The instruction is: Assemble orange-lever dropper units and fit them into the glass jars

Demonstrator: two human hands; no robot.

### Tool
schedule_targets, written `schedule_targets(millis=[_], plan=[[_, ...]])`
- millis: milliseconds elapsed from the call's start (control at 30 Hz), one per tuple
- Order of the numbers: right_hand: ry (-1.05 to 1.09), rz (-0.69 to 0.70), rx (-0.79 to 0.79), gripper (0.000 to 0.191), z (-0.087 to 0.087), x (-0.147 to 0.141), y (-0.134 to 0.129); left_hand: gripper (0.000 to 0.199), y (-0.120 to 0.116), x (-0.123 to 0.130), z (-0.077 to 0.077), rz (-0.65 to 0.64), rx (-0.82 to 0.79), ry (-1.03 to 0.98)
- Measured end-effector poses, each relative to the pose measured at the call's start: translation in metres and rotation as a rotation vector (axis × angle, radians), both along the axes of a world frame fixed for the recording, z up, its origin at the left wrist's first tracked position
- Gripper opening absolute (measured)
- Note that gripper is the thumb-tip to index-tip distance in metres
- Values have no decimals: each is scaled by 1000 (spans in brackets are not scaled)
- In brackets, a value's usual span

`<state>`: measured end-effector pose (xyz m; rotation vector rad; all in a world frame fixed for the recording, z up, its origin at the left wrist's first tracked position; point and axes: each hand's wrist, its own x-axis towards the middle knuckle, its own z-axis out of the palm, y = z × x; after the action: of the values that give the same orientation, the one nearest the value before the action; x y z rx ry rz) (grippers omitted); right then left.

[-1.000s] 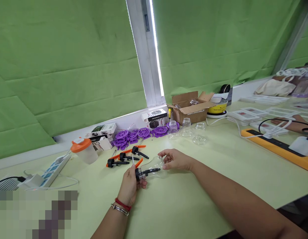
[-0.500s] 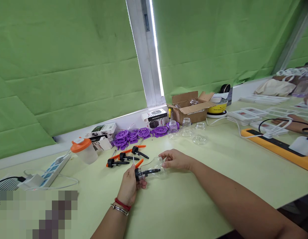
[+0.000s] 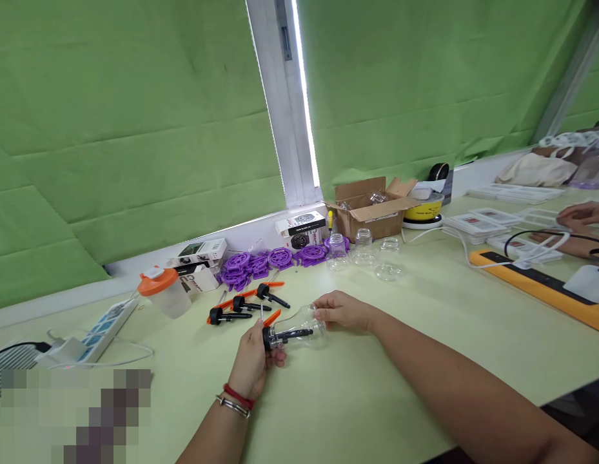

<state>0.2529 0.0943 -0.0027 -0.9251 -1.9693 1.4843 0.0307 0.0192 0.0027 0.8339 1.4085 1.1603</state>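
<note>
My left hand [image 3: 253,354] is closed round the black cap end of a clear bottle [image 3: 299,322], which lies on its side above the table. A black stem shows inside the bottle, and an orange handle sticks out by the cap. The fingers of my right hand [image 3: 340,310] grip the wide clear end. Behind my left hand lie several black caps with stems and orange handles [image 3: 238,305]. Farther back are purple wheel-shaped pieces [image 3: 280,259]. Clear jars [image 3: 363,238] and clear lids [image 3: 389,272] stand behind my right hand.
An open cardboard box [image 3: 376,222] stands at the back beside a yellow tub [image 3: 423,209]. An orange-lidded cup [image 3: 164,290] and a power strip [image 3: 108,328] are on the left. At right lie an orange power strip [image 3: 536,290], white trays [image 3: 478,222] and another person's hands [image 3: 577,222].
My hands and the bottle have barely moved. At the far right, more of the other person's hands has come into view over the trays.
</note>
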Motion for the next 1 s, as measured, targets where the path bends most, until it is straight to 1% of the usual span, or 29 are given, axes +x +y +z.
schedule_targets(millis=[200, 333, 500, 633, 733, 800, 867, 900, 933, 1000], plan=[[-96, -46, 33, 52, -2, -1, 0, 36, 1, -1, -3, -12, 14, 0], [-106, -58, 41, 54, -4, -3, 2, 38, 2, -2, -5, -12, 12, -2], [-81, -110, 82, 54, -5, -5, 2, 40, 1, -3, -6, -19, 22, -8], [-42, -103, 62, 57, -2, -6, -4, 39, 1, -2, -4, -15, 24, -7], [4, -53, 120, 59, 1, -3, -7, 38, 1, -2, -2, -14, 2, 5], [5, 21, 168, 66, 1, 0, -7, 39, 1, -2, -2, -24, 11, 12], [-26, 74, 189, 84, -1, 2, -6, 39, 1, -3, -2, -25, 14, 16], [-44, 75, 194, 91, -2, 2, -5, 39, 1, -3, -2, -21, 13, 15], [-58, 65, 200, 95, -3, 2, -5, 39, 1, -4, -3, -15, 14, 9], [-64, 26, 219, 90, -5, 1, -5, 39, 1, -5, -3, -21, 31, -18]])
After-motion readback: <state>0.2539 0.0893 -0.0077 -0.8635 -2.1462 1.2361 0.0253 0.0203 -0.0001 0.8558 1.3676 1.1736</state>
